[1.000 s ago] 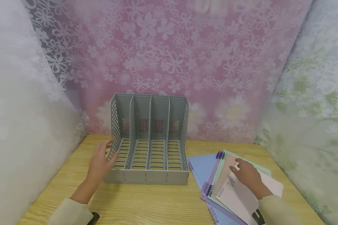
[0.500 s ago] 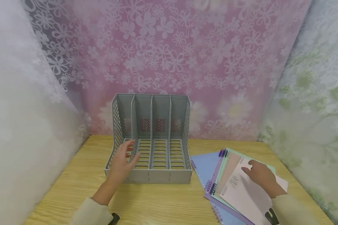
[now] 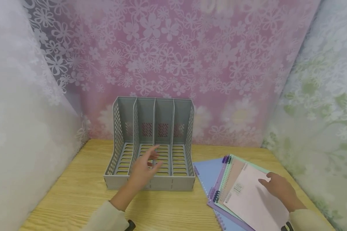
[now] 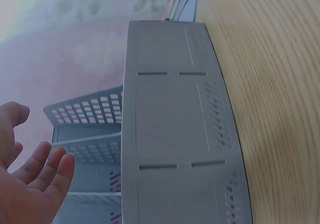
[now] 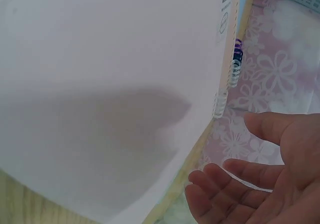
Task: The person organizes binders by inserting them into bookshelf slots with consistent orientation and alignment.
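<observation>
A grey file organizer with several upright compartments stands on the table against the back wall. My left hand hovers over its front edge near the middle compartments, fingers loosely bent and holding nothing. To the right lies a fanned stack of spiral notebooks, with a pale pink notebook on top. Beneath it show a peach one, a mint green one, a purple one and a blue one. My right hand is over the pink cover's right side, relaxed and with nothing in it, casting a shadow there.
The wooden table runs up to a pink flowered cloth at the back. A pale curtain hangs along the left side, and a green-patterned one borders the right.
My left hand has moved rightward from the organizer's left side to its middle. My right hand has shifted right and slightly toward me over the pink notebook. The notebooks lie as before.
</observation>
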A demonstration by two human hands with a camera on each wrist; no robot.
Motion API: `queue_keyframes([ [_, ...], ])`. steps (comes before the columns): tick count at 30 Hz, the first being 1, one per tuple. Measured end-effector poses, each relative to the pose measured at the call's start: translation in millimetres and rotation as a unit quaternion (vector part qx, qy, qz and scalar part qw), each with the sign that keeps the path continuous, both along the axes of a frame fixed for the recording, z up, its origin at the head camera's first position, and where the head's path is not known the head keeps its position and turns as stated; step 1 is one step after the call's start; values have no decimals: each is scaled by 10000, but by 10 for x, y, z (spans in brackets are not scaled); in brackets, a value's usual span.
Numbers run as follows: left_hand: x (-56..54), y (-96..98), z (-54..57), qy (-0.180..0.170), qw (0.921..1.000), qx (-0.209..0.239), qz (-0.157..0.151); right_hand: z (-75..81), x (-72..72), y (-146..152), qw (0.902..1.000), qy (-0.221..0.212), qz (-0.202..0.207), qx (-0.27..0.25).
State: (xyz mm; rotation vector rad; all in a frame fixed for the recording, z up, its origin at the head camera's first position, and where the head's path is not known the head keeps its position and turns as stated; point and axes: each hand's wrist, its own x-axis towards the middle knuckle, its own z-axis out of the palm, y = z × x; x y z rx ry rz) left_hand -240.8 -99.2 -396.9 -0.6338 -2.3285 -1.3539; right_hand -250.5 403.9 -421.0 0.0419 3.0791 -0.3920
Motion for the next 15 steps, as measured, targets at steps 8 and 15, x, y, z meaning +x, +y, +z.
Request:
queue_keyframes([
  [8,-32,349,32,-401,9979,301,-399,6,37,206,9997,-65,-65,214],
  [15,-3,614,5,-834,9927,227,-845,-18,112,263,9996,-26,-19,271],
])
